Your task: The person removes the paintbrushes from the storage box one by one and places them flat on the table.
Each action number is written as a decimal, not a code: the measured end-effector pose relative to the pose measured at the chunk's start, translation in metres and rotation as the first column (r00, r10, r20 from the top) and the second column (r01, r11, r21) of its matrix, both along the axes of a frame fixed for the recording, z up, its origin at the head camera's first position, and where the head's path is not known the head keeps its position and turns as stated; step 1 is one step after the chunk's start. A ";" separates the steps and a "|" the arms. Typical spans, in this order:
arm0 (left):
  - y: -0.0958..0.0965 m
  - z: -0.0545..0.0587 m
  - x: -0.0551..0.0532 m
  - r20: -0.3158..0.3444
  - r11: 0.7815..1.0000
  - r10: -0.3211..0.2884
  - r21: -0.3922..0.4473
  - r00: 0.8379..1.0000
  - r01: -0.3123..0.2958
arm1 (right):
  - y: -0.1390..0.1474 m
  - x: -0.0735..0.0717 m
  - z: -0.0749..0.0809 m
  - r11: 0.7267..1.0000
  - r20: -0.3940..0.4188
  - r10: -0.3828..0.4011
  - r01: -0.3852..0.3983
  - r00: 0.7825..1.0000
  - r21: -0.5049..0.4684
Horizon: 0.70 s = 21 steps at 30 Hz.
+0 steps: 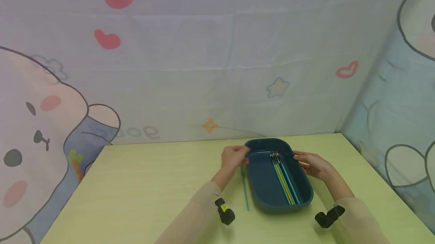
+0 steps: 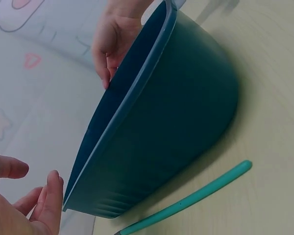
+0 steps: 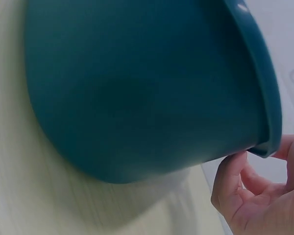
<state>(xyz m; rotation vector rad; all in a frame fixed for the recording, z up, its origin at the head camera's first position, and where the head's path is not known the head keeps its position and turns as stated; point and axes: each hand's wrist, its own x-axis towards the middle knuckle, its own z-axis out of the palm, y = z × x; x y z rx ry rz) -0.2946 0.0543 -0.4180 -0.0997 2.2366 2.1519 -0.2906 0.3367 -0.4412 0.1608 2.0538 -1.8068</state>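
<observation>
A dark blue tray (image 1: 268,209) with rounded corners sits on the table. Inside it lie several thin paintbrushes (image 1: 285,180), with turquoise and yellow handles, side by side. My right hand (image 1: 316,166) grips the tray's right rim; in the right wrist view its thumb is over the edge and its fingers are below. At the far left of the rim is my left hand (image 1: 233,157), thumb and fingers apart in the left wrist view, fingertips close to the tray; contact is unclear. A turquoise paintbrush (image 2: 201,193) lies on the table along the tray's left side.
The pale yellow-green table (image 1: 153,187) ends at a hanging printed cloth (image 1: 190,66) just behind the tray. Another cloth panel (image 1: 401,123) runs down the right side. Black wrist cameras (image 1: 227,213) are strapped to both sleeves.
</observation>
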 end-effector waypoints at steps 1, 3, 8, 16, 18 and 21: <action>0.001 0.001 0.000 0.000 1.000 -0.005 -0.001 1.000 0.005 | 0.000 0.000 0.001 1.000 0.000 -0.002 0.002 1.000 0.013; 0.003 0.002 0.000 -0.003 1.000 -0.011 -0.013 1.000 0.011 | 0.001 0.001 0.002 0.999 -0.001 -0.002 0.003 1.000 0.040; 0.010 0.005 0.001 -0.014 0.999 -0.018 -0.039 1.000 0.017 | 0.000 0.004 0.005 0.996 -0.011 -0.001 0.002 1.000 0.094; 0.021 0.009 0.004 0.000 0.997 -0.060 -0.056 0.998 0.060 | -0.003 0.007 0.006 0.995 -0.026 -0.013 0.016 1.000 0.098; 0.024 0.009 0.005 -0.004 0.996 -0.065 -0.063 0.998 0.064 | -0.003 0.007 0.006 0.995 -0.028 -0.016 0.019 0.999 0.095; 0.028 0.008 0.005 -0.012 0.996 -0.070 -0.063 0.997 0.069 | -0.004 0.007 0.005 0.996 -0.032 -0.018 0.021 0.999 0.083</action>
